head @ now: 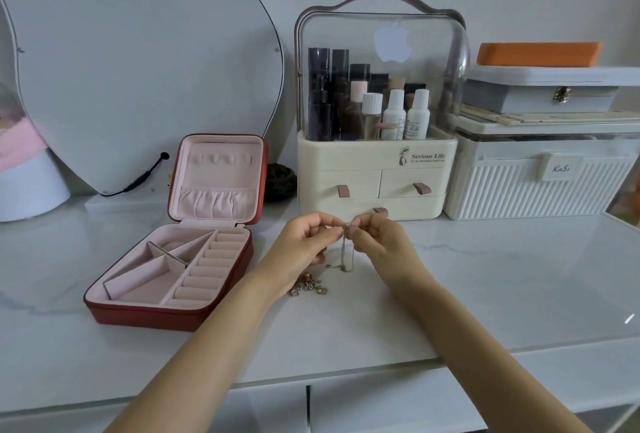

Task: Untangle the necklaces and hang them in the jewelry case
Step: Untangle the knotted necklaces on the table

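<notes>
Pinching the thin silver chain (346, 249) at its top, the left hand (304, 245) and right hand (381, 242) should tease loops apart gently, keeping clear of the rose-gold necklace (308, 287) lying nearby; the open jewelry case (173, 315) waits left.

A thin silver necklace (346, 252) dangles at centre. A rose-gold necklace (308, 286) lies heaped at its seven o'clock. At nine o'clock, a red jewelry case (180, 318) lies open.
</notes>
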